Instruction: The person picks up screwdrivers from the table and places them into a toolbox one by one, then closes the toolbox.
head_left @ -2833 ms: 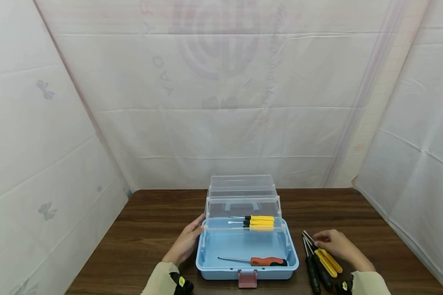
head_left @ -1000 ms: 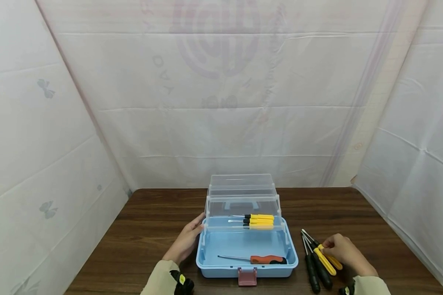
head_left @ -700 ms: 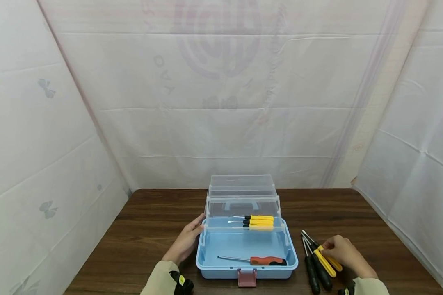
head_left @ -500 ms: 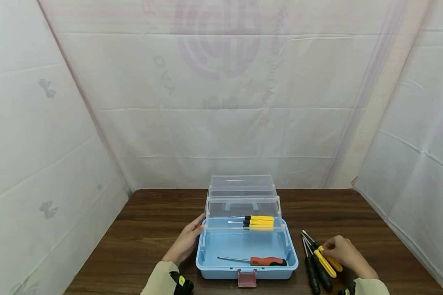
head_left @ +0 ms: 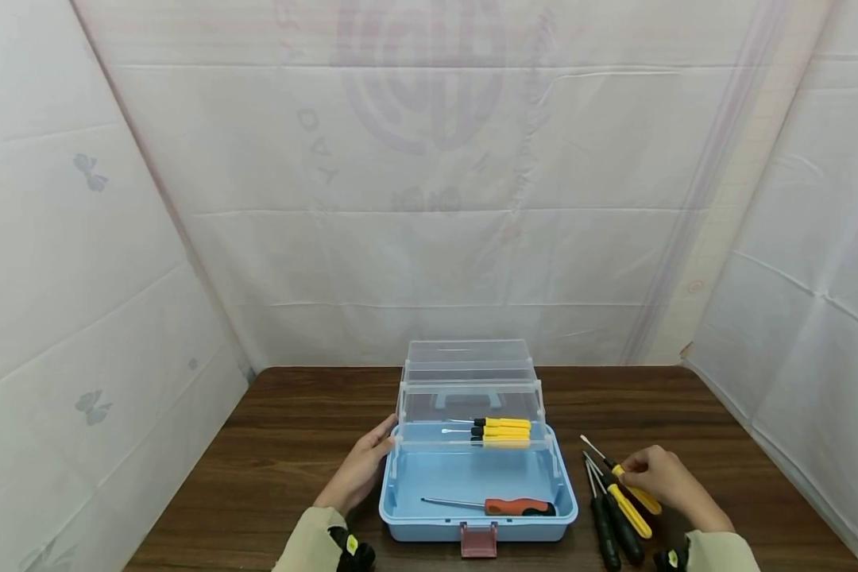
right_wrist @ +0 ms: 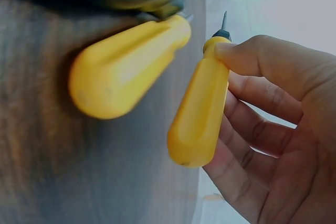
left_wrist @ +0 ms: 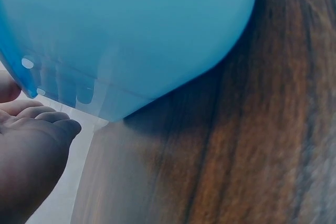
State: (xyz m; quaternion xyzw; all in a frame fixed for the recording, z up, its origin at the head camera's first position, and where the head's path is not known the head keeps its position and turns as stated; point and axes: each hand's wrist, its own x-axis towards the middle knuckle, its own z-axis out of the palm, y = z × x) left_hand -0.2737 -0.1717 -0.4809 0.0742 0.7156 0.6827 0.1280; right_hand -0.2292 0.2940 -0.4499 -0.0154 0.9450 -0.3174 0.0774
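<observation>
My right hand [head_left: 661, 477] pinches a yellow-handled screwdriver [head_left: 639, 494] between thumb and fingers near its black collar. In the right wrist view this screwdriver [right_wrist: 197, 108] stands apart from a second yellow-handled screwdriver [right_wrist: 123, 72] lying on the table. Two black-handled screwdrivers [head_left: 604, 532] lie just left of that one. My left hand [head_left: 361, 469] touches the left side of a light blue toolbox [head_left: 472, 534], its fingers extended along the rim. The left wrist view shows those fingers [left_wrist: 39, 111] at the edge of the blue wall [left_wrist: 157, 35].
The toolbox's clear lid [head_left: 468, 349] is raised. Several yellow-handled screwdrivers [head_left: 504, 431] lie in its clear upper tray. An orange-and-black screwdriver [head_left: 518, 506] lies on the box floor, behind the pink latch [head_left: 479, 542]. White sheets [head_left: 429, 262] surround the wooden table [head_left: 293, 445].
My right hand has shifted from the black-handled end to the yellow handle, then drawn that screwdriver slightly up and away from its neighbour. My left hand and the toolbox stay put.
</observation>
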